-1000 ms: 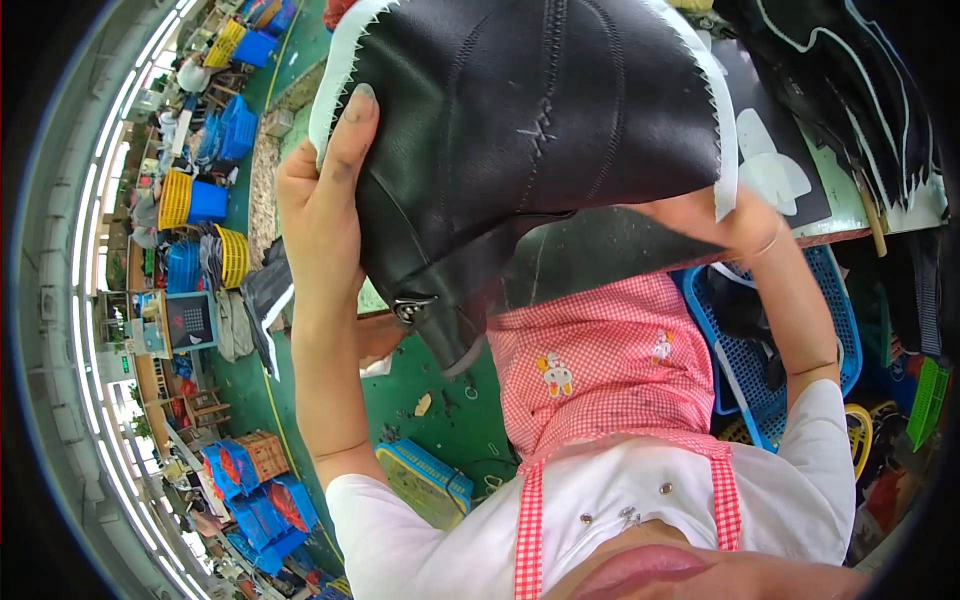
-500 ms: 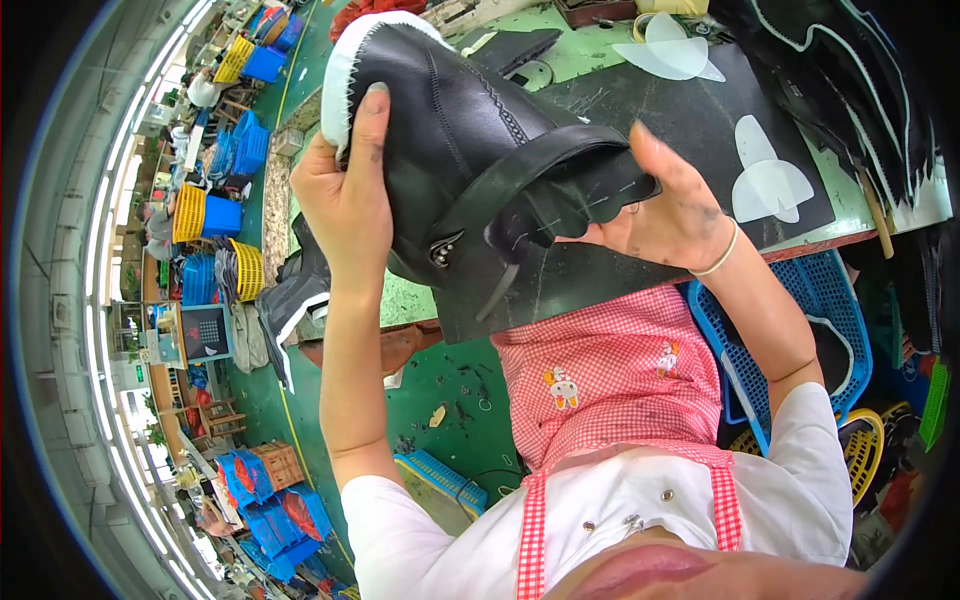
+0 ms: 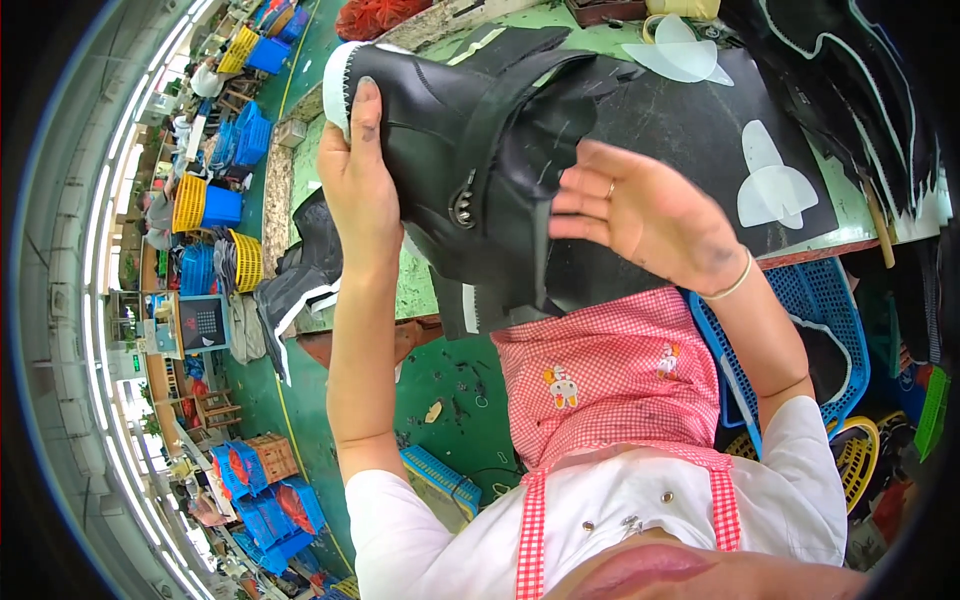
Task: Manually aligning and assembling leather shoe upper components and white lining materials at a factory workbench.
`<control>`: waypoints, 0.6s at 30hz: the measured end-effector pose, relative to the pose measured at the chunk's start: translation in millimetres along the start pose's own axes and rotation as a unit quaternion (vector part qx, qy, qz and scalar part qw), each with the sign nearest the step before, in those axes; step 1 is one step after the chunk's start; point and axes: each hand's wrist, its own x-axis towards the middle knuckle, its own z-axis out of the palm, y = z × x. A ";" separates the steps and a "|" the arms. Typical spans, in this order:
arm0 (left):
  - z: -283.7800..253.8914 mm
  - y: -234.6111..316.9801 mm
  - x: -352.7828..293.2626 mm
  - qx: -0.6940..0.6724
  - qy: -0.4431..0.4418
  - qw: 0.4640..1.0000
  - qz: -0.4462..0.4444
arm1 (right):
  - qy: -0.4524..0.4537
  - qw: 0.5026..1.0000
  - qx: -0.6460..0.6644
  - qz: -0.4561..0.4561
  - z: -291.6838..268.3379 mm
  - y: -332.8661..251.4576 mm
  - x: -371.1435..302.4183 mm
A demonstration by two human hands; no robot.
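- Workshop space fills the left side, with a green floor [image 3: 410, 372] running below the work area and blue crates [image 3: 265, 522] standing well apart from the person.
- Green-topped bench [image 3: 412, 285] lies under the work, mostly covered by a black mat [image 3: 690, 135]; a blue basket [image 3: 842, 300] sits just beside its near edge, at the person's right.
- Black leather upper [image 3: 425, 150], with a white toothed edge at its far left end, is held tilted above the bench and mat. A second ago it was raised closer to the camera, stitched side broad in view; now it is lower and turned, so its strap [image 3: 487, 120] and ragged inner part show. That reads as handling and turning for a look at this side.
- Left hand [image 3: 362, 205] grips the upper's left end, thumb on top, fingers wrapped behind.
- Right hand [image 3: 655, 215] was around the strap's end half a second ago; its fingers now stand straight and apart, palm showing. Whether the tips touch the leather I cannot tell, so the left hand seems to bear most of the weight.
- Pale templates [image 3: 775, 192] lie on the mat.
- Metal ornament [image 3: 462, 207] sits near the strap's lower end.
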 end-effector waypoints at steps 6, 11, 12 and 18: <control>14.5 2.8 -20.8 0.080 -0.011 0.994 0.072 | 0.186 0.895 -0.383 -0.130 27.1 12.3 22.8; 20.7 11.8 -35.2 -0.119 0.012 0.986 -0.118 | 0.151 0.621 -0.702 -0.313 20.5 2.7 20.5; 22.2 12.6 -36.1 -0.123 0.033 0.982 -0.138 | 0.142 0.597 -0.711 -0.343 21.5 -0.3 19.1; 21.9 9.4 -42.7 -0.107 -0.057 0.987 -0.106 | 0.251 0.775 -0.511 -0.274 35.3 -6.6 23.1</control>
